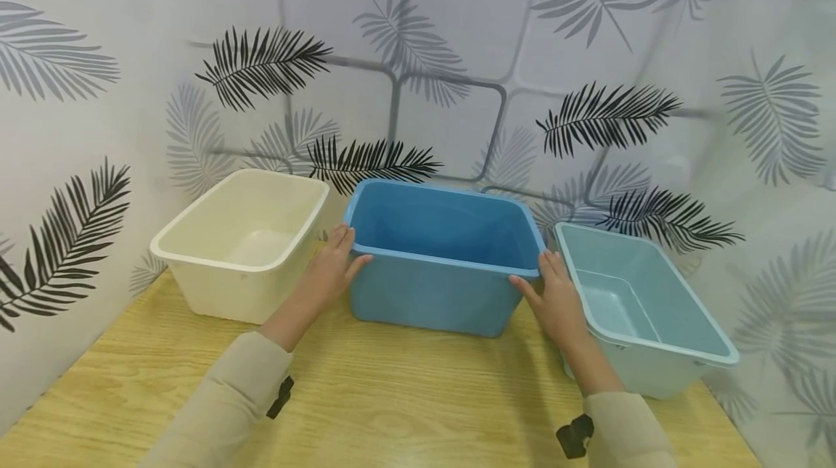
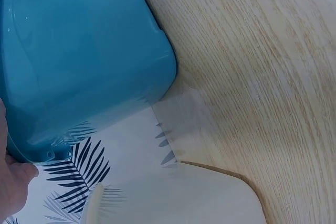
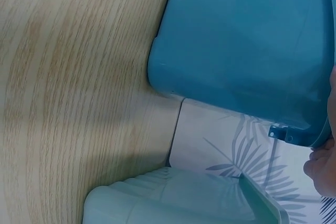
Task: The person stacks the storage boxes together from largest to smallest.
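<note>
- Blue plastic basin (image 1: 424,294): on wood-grain table (image 1: 405,395), between cream basin (image 1: 225,290) and pale aqua basin (image 1: 643,366).
- Left hand (image 1: 331,266): grasping the blue rim at its near left corner.
- Right hand (image 1: 558,301): grasping it at the near right corner.
- Risk: uneven pull could skew the blue plastic basin.
- Risk: right hand sits near pale aqua basin; sideways shift could knock it.
- Risk: smooth plastic may slip, gripped only at the rim.

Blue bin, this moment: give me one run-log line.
blue bin: between cream bin and pale aqua bin | left hand: grips rim, left end | right hand: grips rim, right end
</note>
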Available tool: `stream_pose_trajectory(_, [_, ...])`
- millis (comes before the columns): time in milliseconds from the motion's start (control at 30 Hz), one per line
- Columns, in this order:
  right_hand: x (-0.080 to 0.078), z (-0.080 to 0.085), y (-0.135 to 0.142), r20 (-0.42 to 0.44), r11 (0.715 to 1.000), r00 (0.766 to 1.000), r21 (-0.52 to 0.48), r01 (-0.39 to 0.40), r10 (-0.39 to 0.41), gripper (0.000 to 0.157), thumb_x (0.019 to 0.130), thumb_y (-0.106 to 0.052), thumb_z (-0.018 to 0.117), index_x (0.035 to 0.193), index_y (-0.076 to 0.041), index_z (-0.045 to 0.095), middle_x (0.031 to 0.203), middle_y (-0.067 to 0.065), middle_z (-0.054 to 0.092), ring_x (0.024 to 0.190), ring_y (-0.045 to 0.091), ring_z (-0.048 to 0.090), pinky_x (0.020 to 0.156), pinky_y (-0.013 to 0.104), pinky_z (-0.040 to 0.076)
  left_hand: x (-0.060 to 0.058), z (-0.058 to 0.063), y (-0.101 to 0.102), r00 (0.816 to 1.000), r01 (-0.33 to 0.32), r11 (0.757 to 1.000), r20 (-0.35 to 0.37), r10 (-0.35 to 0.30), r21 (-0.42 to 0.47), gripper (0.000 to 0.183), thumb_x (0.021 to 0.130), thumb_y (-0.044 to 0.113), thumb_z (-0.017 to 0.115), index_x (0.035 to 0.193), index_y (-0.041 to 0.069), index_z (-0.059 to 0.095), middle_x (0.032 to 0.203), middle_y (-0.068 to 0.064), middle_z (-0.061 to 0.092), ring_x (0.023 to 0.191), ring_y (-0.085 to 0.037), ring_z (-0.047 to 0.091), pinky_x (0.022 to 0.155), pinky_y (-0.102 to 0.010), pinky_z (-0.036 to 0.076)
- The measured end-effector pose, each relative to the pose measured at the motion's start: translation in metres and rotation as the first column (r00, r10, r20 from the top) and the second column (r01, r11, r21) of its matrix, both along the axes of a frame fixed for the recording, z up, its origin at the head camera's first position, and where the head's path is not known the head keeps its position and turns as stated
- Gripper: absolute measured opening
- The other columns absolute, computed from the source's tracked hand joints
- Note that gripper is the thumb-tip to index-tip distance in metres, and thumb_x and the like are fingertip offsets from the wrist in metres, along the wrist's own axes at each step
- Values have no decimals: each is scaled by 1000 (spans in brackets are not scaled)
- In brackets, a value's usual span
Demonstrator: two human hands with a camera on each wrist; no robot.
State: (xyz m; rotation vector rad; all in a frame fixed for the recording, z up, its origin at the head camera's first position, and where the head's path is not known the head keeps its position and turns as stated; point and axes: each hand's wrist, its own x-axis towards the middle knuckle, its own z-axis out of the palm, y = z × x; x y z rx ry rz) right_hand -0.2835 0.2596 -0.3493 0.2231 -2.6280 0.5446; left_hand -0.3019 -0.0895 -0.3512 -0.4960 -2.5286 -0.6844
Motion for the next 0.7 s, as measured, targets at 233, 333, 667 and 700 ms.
stream_pose_trajectory(233, [4,0,-2,32,1000,999,5,5,-5,74,91,-38,56,137,14,31,144,32,29,137,45,21,109,56,26,4,1,-1,1000,-6,1000,-27,5,-15,62,90,29,58,128,-18,42,137,-33,39,130,-44,37,104,-49,37])
stream_pose_trajectory(333, [6,-1,-3,43,1000,999,11,2,-3,75,91,-39,55,138,14,29,144,32,28,137,45,21,109,56,25,5,0,-2,1000,-10,1000,-29,10,-25,62,90,29,59,128,-18,42,137,-33,39,129,-44,38,103,-49,38])
stream_pose_trajectory(667, [8,-3,-3,2,1000,1000,31,-3,3,73,91,-38,55,136,15,32,142,33,32,136,45,24,108,56,27,9,-2,-3,999,-8,999,-39,7,-31,61,90,29,58,128,-17,43,136,-33,40,128,-45,39,101,-50,39])
stream_pose_trajectory(700, [9,-4,-3,-3,999,1000,32,-2,2,73,91,-37,56,136,15,33,142,33,32,136,45,24,108,55,27,10,-2,-4,999,-8,1000,-41,6,-29,61,91,28,58,128,-17,43,136,-33,40,128,-45,39,101,-50,40])
